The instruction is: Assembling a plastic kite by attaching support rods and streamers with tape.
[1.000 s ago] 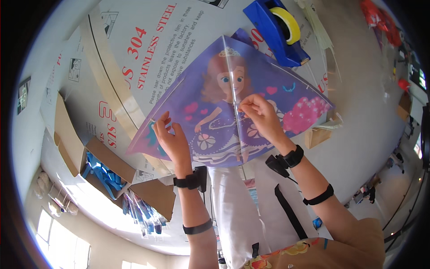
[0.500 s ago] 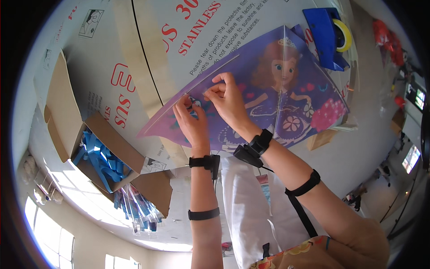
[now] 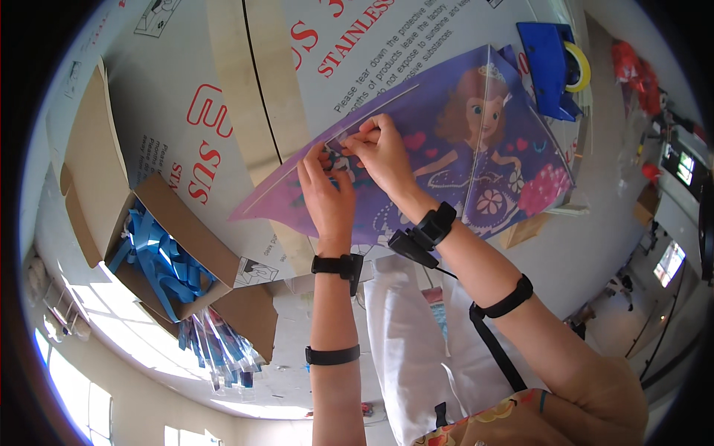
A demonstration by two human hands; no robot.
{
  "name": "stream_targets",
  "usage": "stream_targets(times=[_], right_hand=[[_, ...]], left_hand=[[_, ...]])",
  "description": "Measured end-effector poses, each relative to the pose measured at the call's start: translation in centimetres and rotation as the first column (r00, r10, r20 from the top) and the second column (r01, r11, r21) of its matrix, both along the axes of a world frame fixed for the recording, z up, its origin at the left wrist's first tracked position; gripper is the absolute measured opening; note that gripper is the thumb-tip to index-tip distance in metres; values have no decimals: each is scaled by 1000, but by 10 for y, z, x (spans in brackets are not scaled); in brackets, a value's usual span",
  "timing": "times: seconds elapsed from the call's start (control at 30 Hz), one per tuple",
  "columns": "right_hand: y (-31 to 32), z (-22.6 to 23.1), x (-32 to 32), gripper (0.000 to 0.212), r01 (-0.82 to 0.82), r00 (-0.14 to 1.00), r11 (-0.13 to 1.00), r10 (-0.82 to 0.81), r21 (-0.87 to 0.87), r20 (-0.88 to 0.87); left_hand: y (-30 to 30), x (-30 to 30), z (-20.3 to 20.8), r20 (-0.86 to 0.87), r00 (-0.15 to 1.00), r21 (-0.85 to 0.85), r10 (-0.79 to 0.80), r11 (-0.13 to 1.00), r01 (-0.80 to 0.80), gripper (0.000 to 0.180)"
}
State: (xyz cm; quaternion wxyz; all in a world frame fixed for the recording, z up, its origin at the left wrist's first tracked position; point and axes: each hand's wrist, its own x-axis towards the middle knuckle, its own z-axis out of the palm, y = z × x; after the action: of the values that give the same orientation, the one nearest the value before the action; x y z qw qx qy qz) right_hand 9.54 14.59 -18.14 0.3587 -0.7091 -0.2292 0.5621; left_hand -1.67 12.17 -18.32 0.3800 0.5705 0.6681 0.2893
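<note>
A purple kite [image 3: 439, 152] printed with a cartoon princess in a crown lies spread on the table, with a thin pale rod along its upper left edge. At that edge, my left hand [image 3: 327, 197] has its fingers bent over the sheet, gripping it near the rod. Close beside it, my right hand [image 3: 383, 156] is closed in a pinch, index finger and thumb together just above the edge. Whatever sits between those fingertips is too small to make out. Part of the kite's left half is hidden under both hands.
Grey printed protective film [image 3: 186, 67] covers the table, with a tan tape strip and dark seam across it. A blue tape dispenser [image 3: 547, 70] stands at the far right. On the left, an open cardboard box [image 3: 182, 219] holds blue ribbons [image 3: 160, 260]; clear packets [image 3: 219, 349] hang below it.
My right index finger, raised before, has come down into a pinch with the thumb. Both hands stay at the kite's upper left edge. The whole view has shifted slightly.
</note>
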Motion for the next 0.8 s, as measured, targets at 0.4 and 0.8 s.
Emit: stream_targets(times=[0.4,0.8], right_hand=[[3,1,1,30,42,998,999,-44,-29,-52],[17,22,-2,26,162,971,984,-146,75,-187]], left_hand=[[3,0,5,-79,992,-76,-101,993,95,61],[-6,7,0,-323,932,0,-165,985,174,61]])
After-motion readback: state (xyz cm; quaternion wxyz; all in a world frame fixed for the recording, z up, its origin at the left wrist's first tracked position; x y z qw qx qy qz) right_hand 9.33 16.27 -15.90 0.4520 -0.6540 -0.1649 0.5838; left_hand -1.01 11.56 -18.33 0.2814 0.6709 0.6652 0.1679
